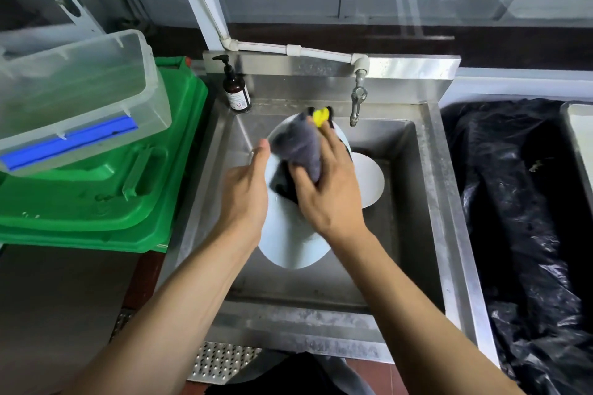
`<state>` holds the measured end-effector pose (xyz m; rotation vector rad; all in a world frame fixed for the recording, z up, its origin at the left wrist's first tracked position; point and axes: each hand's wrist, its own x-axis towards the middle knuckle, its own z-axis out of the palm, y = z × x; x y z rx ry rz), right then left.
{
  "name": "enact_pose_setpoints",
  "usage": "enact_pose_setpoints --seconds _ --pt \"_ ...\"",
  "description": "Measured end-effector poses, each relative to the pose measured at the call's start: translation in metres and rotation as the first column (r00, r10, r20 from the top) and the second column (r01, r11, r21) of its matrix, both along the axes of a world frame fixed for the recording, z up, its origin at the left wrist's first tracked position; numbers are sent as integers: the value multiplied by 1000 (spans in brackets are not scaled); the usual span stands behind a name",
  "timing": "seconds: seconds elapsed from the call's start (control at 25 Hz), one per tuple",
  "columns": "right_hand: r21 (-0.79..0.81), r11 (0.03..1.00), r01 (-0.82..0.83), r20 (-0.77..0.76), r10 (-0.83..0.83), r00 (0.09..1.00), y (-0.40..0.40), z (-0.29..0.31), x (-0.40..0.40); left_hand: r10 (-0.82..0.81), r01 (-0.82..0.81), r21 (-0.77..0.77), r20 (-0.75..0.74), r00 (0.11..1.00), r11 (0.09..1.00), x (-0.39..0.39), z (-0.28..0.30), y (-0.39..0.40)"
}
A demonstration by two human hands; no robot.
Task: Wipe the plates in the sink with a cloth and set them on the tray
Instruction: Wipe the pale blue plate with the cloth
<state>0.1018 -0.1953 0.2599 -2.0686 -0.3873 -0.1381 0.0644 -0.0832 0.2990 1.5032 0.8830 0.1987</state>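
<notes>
Grey cloth (300,151) in right hand (324,192) hides plate (288,240) centre, left hand (247,199) grips rim

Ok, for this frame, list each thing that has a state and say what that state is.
Left hand: gripping the held plate's edge.
Right hand: pressing the cloth on the plate.
Held plate: lifted and tilted over the sink.
Cloth: bunched against the plate.
Second plate: lying in the sink.
Tap: no water running.
Soap bottle: upright on the sink ledge.
Clear box: tilted, on the green crate.
</notes>
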Motion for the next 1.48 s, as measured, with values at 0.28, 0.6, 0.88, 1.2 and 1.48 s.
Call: enact_pose_setpoints --seconds 0.28,0.6,0.88,1.2,1.48 --pt "-139 964 -228 283 259 923 -6 -22 -42 87 -82 -217 16 996 973 8 0 7" --pt "-98 952 -291 200 306 931 -38 -95 -98 173 -183 -232 -62 983 955 14 8 18" --pt "337 841 423 -611 -147 778 -30 -75 -51 110 -121 -234 -57 992 965 6 8 15" --pt "238 953 186 -549 -26 835 -43 -15 34 -35 23 -99 -119 992 995 -2 -10 2" --pt "263 960 94 -405 22 914 -33 -25 10 -6 4 -18 -96 995 1000 -1 -12 0"
